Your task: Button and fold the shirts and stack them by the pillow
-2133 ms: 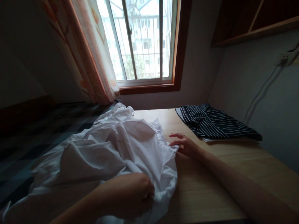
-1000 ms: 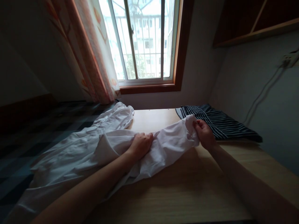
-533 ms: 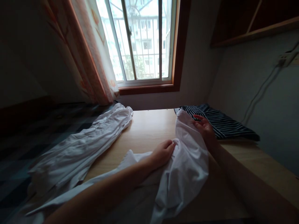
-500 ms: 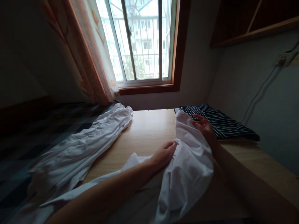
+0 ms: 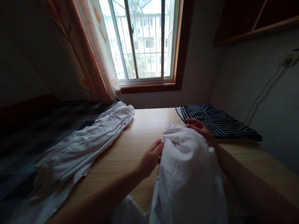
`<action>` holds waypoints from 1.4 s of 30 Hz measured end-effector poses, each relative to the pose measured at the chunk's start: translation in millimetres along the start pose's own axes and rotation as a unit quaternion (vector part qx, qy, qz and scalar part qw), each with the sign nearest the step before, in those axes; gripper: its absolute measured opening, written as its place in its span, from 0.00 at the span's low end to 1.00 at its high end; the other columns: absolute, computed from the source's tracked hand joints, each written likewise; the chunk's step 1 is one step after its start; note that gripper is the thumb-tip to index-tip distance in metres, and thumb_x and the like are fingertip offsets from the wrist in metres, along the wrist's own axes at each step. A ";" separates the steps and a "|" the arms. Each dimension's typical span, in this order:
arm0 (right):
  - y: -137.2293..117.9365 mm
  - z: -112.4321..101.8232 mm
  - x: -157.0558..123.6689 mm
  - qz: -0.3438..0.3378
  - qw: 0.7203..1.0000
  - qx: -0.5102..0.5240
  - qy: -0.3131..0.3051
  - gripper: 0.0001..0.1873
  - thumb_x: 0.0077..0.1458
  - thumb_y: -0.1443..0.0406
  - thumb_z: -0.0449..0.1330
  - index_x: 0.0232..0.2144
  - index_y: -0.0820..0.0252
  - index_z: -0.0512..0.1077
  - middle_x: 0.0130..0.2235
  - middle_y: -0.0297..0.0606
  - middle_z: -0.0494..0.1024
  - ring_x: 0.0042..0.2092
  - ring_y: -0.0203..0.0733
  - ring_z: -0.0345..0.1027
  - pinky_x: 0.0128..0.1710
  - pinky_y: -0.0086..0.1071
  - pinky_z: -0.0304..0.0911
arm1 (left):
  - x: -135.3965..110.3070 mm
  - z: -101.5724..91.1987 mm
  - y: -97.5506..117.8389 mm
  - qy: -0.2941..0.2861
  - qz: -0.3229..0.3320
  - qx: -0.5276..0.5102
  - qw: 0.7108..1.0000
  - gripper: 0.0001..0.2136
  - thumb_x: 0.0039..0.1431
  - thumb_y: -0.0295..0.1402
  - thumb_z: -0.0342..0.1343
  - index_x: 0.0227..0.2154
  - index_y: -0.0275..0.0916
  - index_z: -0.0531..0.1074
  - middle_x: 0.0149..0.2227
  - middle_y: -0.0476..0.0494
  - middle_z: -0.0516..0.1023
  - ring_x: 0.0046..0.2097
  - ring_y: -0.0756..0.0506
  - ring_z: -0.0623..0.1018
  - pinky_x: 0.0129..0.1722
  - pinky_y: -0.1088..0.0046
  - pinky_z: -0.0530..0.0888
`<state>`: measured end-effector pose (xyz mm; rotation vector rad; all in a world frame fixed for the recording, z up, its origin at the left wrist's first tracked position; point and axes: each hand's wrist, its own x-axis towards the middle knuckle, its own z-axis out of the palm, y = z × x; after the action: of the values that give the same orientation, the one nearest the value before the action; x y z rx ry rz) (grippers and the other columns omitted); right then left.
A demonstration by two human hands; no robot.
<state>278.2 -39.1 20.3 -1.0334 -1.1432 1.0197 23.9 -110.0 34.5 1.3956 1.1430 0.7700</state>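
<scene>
A crumpled white garment (image 5: 187, 174) hangs and bunches in front of me over the wooden table; I cannot tell its exact kind. My left hand (image 5: 153, 154) pinches the left edge of this cloth between thumb and fingers. At its upper right, my right hand (image 5: 202, 132) grips the cloth, its fingertips showing past the top edge and its thumb hidden. Behind the right fingers lies a dark garment with white stripes (image 5: 224, 124), flat at the table's far right.
Another white garment (image 5: 93, 140) lies lengthwise along the left of the table (image 5: 149, 118), beside a dark checked cloth surface (image 5: 14, 155). A barred window (image 5: 144, 40) and a floral curtain (image 5: 91, 56) stand behind. A cord (image 5: 263, 93) runs down the right wall.
The white garment has been drawn left and lower, and it now spreads wider between my hands. My left hand has shifted left. The cloth that trailed under my left forearm has mostly been pulled in.
</scene>
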 end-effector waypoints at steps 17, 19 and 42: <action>15.7 -20.9 5.0 0.020 0.938 -0.322 -0.129 0.20 0.48 0.48 0.67 0.34 0.57 0.79 0.31 0.39 0.81 0.31 0.43 0.73 0.28 0.31 0.67 | 53.7 -183.1 50.6 0.228 0.004 0.662 0.714 0.17 0.63 0.40 0.44 0.40 0.39 0.76 0.37 0.37 0.82 0.39 0.39 0.79 0.35 0.70 0.68; 6.6 -25.9 1.1 0.042 0.928 -0.311 -0.199 0.21 0.48 0.45 0.66 0.28 0.56 0.79 0.27 0.36 0.80 0.28 0.41 0.71 0.24 0.29 0.64 | 56.8 -187.0 52.3 0.231 0.005 0.688 0.688 0.17 0.64 0.41 0.44 0.39 0.38 0.77 0.37 0.35 0.81 0.39 0.38 0.79 0.35 0.69 0.68; -16.5 -61.4 18.6 -0.174 0.815 -0.517 0.194 0.10 0.53 0.60 0.56 0.36 0.56 0.73 0.36 0.44 0.79 0.36 0.51 0.71 0.37 0.38 0.62 | -2.1 -181.1 13.8 0.029 0.068 0.619 0.782 0.15 0.56 0.52 0.57 0.30 0.45 0.74 0.29 0.47 0.79 0.35 0.42 0.75 0.36 0.72 0.62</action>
<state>342.8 -30.9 33.2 -1.6819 -1.4723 -0.2179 -141.3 -48.8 78.7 2.5551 1.7127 0.0315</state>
